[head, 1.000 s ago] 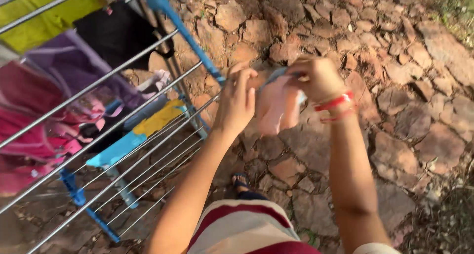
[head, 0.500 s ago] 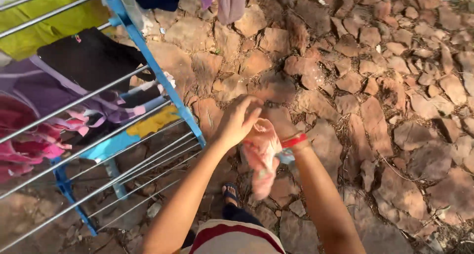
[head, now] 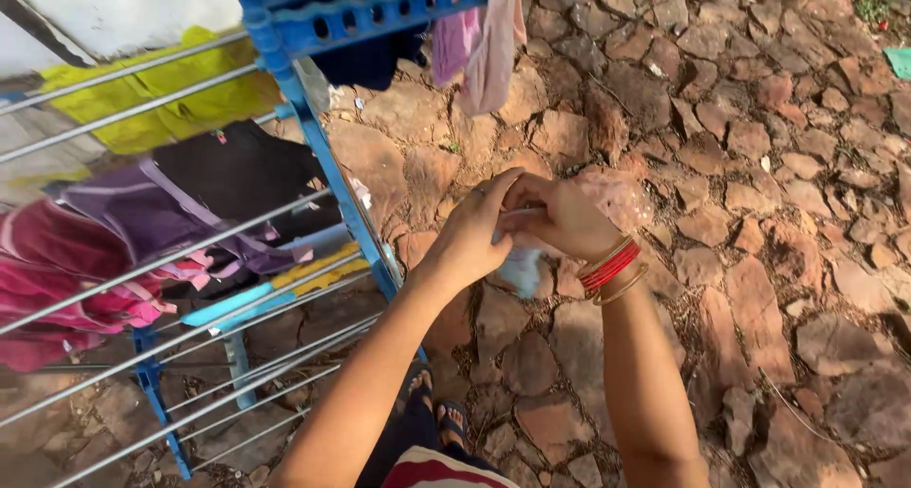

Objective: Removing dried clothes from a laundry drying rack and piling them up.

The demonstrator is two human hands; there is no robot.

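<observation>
My left hand (head: 472, 232) and my right hand (head: 560, 215) meet in front of me, both gripping a small pink and pale blue garment (head: 607, 199). The cloth is bunched between my fingers; a pale corner hangs below them and a pink part sticks out to the right. Red and gold bangles (head: 611, 267) circle my right wrist. The hands hover just right of a blue drying rack (head: 334, 179) with steel rods.
Yellow (head: 161, 103), black (head: 237, 170), purple (head: 142, 208) and magenta (head: 57, 279) clothes hang on the rack at left. Pink and dark garments (head: 484, 32) hang from the upper blue bar. Rough reddish stone paving (head: 759, 213) covers the ground. My sandalled feet (head: 436, 412) show below.
The garment went from hanging loosely to being bunched tightly between both hands. My view tilted up, showing the rack's upper bar.
</observation>
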